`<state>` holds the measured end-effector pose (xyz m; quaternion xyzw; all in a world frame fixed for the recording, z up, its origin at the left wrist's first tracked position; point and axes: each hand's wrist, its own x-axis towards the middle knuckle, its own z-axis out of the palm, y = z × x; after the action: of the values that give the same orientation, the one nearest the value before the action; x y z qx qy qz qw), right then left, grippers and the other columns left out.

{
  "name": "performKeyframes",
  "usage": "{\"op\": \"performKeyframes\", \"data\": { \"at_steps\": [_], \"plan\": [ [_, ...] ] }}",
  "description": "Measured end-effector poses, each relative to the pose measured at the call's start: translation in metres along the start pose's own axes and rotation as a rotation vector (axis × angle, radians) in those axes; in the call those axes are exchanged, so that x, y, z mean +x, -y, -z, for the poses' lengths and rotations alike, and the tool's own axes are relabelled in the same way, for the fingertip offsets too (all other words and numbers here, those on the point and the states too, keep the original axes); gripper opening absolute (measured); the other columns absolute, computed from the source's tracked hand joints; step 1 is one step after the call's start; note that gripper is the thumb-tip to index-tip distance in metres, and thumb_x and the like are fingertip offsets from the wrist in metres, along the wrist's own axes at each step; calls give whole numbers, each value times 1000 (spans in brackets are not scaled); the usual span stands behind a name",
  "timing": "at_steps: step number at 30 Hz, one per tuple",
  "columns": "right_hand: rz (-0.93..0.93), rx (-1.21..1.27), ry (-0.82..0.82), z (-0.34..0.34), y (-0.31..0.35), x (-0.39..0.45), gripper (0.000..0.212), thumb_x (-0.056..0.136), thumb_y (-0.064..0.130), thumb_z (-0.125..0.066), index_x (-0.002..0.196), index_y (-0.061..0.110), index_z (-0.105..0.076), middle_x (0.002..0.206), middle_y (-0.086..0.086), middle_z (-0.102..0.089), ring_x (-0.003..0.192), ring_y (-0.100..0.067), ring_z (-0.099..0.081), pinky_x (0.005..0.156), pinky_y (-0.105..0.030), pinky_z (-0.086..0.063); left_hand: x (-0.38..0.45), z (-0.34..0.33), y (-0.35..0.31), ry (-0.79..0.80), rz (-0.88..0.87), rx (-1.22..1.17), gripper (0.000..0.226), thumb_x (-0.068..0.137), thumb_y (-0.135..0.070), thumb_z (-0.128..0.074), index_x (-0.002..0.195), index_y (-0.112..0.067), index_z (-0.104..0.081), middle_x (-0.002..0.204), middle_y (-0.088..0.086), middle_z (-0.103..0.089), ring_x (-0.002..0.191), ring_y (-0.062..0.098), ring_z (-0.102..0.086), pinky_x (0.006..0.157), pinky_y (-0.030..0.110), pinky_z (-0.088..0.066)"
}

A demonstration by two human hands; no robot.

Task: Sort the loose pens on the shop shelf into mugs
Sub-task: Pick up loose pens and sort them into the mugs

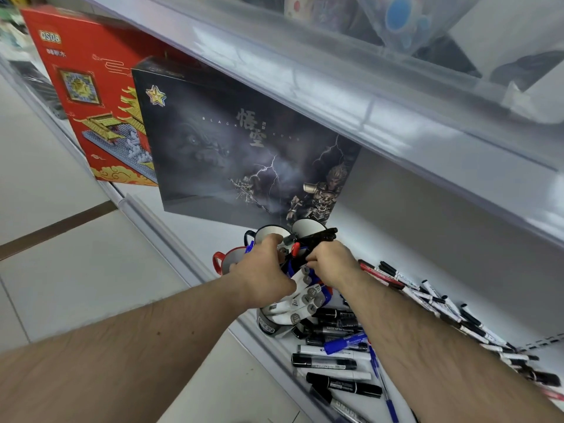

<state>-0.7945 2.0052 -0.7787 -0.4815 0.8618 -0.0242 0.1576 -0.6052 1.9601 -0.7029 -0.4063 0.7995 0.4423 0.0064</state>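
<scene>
Here, both hands meet over the mugs on the shelf.

Left hand (264,270): fingers curled around a bundle of white markers (300,296) with grey end caps; the bundle slants down toward the front of the shelf.
Right hand (331,264): fingers curled around a bunch of black pens (317,235) that sticks out above the knuckles, across the mouth of a white mug.
Mugs: a red mug (227,261) at the left, partly behind the left hand; a blue-handled mug (268,235) behind it; a white mug (306,227) furthest back, just in front of the dark box; a black mug (270,326) nearest the front, below the marker bundle.
Loose pens: a pile of black and white markers (332,364) lies on the shelf (396,239) between the forearms, with a blue marker (345,343) on top and a thin blue pen (383,389) slanting across them; a long row of thin pens (442,303) lies to the right of the right forearm.
Boxes: a dark box (244,148) stands upright behind the mugs, with a red box (97,96) behind it to the left.
Upper shelf (335,87): runs overhead, its contents blurred.
</scene>
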Motion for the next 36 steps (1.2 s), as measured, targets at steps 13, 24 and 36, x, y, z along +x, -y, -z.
{"op": "performKeyframes", "data": {
  "at_steps": [13, 24, 36],
  "plan": [
    [350, -170, 111, 28, 21, -20, 53, 104, 53, -14, 154, 40, -20, 165, 14, 3, 151, -15, 12, 119, -46, 9, 3, -3, 3, 14, -11, 4, 57, 81, -11, -63, 134, -19, -45, 97, -10, -58, 84, 11, -61, 74, 28, -55],
    [294, -283, 216, 22, -41, -36, 97, 78, 80, 5, 158, 28, -14, 165, 12, -4, 151, -6, 10, 121, -39, 13, 2, -2, 11, 60, 41, -19, 52, 86, -12, -63, 134, -14, -44, 98, -4, -56, 93, 17, -56, 90, 33, -51],
    [142, -169, 98, 19, -23, 37, 63, 99, 64, -20, 145, 27, -43, 159, -2, -32, 148, -21, -22, 120, -44, -11, 11, -3, 23, 177, 125, 75, 69, 71, -33, -65, 134, -23, -37, 120, 2, -59, 110, 24, -56, 94, 38, -51]
  ]
}}
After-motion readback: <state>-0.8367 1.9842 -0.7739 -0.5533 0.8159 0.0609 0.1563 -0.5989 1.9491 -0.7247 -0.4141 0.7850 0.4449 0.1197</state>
